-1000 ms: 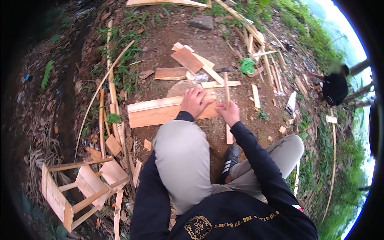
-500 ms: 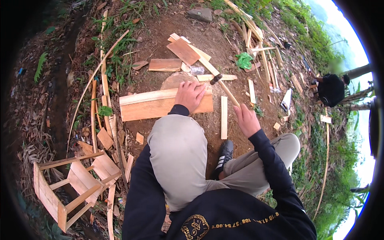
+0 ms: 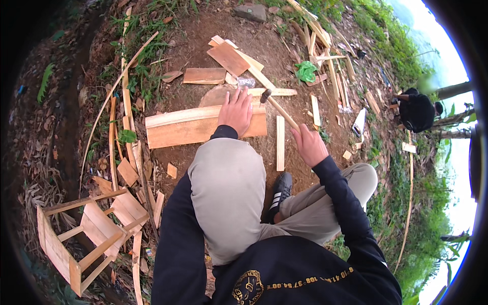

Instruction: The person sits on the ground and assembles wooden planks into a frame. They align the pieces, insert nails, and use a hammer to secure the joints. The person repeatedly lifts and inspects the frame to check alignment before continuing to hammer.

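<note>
My left hand (image 3: 235, 115) lies with its fingers stretched out over the right part of two joined wooden boards (image 3: 178, 135). A pale edge runs along the top of the boards, above a broad orange-brown face. Behind them, the round top of a tree stump (image 3: 214, 95) shows in part. My right hand (image 3: 311, 146) is closed round the handle of a hammer (image 3: 282, 113). The hammer's dark head is at the right end of the boards, beside my left fingertips; whether it touches the wood I cannot tell.
Loose planks (image 3: 229, 58) lie beyond the stump, and a narrow strip (image 3: 280, 143) lies right of the boards. A handsaw (image 3: 359, 122) and green plastic bag (image 3: 305, 71) are farther right. A wooden frame with slats (image 3: 101, 223) stands lower left. Another person (image 3: 417, 111) crouches at far right.
The hammer head has come down and left to the end of the boards. My left fingers, bent over the board edge before, now stretch out flatter. The whole view has shifted slightly.
</note>
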Available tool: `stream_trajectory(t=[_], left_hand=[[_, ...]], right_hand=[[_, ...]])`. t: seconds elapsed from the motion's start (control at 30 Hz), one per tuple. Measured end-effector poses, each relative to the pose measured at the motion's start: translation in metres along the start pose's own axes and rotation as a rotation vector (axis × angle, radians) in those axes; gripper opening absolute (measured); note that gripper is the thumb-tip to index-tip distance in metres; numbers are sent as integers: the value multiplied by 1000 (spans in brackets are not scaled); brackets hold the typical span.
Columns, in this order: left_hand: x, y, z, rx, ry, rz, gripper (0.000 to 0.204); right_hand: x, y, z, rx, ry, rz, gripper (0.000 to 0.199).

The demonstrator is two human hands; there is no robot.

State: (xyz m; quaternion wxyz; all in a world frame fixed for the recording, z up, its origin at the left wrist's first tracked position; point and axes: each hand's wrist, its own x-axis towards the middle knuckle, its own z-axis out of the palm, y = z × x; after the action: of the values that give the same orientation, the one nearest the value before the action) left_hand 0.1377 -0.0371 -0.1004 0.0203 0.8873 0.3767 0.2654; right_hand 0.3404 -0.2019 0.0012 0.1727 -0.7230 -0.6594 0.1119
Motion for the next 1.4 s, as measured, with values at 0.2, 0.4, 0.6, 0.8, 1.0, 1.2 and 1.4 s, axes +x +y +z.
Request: stream_trajectory(t=[0.2,0.4,0.6,0.8,1.0,1.2,1.4], left_hand=[[2,1,-1,13,-41,4,36],[0,-1,-1,16,-8,12,30],[2,2,-1,-2,-9,7,29],[1,-1,-1,-20,-7,1,28],[4,-1,-1,-14,-25,1,31],[1,-2,-3,-21,-27,6,32],[1,1,-11,-93,-25,85,45]], right_hand=[[4,-1,3,46,62,-9,30],[14,-8,-18,102,54,-41,31],[8,0,0,-28,-68,-57,30],[15,-18,-21,204,85,16,29],[12,-4,-4,84,14,68,38],[19,-10,-22,219,104,-1,33],[6,9,-7,170,73,-40,30]])
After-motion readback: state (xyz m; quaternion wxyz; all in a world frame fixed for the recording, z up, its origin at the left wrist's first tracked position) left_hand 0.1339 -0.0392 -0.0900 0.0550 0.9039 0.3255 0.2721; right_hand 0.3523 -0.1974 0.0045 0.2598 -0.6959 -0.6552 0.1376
